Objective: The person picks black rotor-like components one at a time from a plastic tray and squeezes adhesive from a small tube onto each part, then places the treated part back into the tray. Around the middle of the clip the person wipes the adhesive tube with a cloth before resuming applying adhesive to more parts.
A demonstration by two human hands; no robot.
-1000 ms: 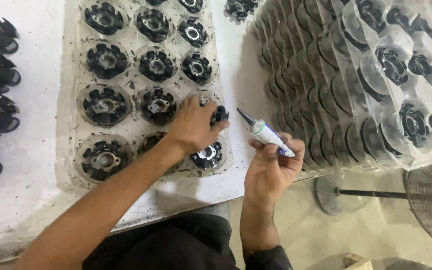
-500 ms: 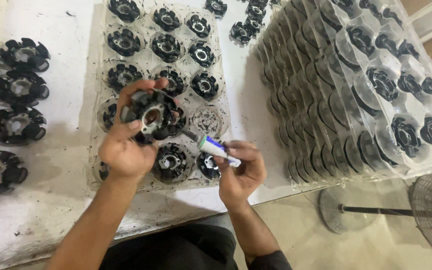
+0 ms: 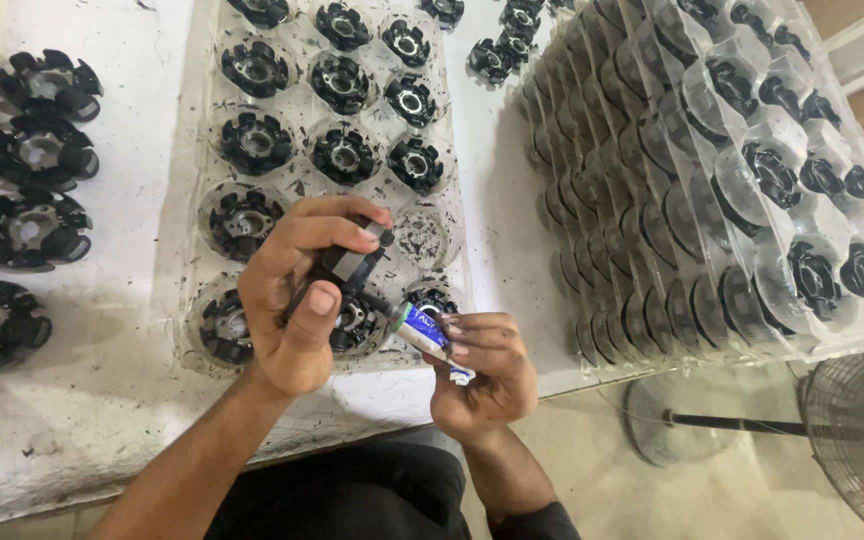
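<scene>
White tabletop (image 3: 112, 400) with clear tray (image 3: 202, 250); left hand (image 3: 297, 300) grips a black part (image 3: 347, 265), right hand (image 3: 482, 375) pinches a small tube (image 3: 420, 328) at it, where oversqueezing could smear.

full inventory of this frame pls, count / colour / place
black round part: one, black with metal centre, held in the left hand above the tray
small tube: one, white and green, in the right hand, nozzle at the held part
clear tray: one, transparent, on the table, holding about a dozen black parts, one pocket near the hands bare
loose black parts: four, black, in a column at the table's left edge
stacked clear trays: many, transparent with black parts, leaning in a row on the right
table: one, white, scuffed
pedestal fan: one, grey, on the floor at lower right
left hand: fingers around the part
right hand: fingers around the tube
</scene>
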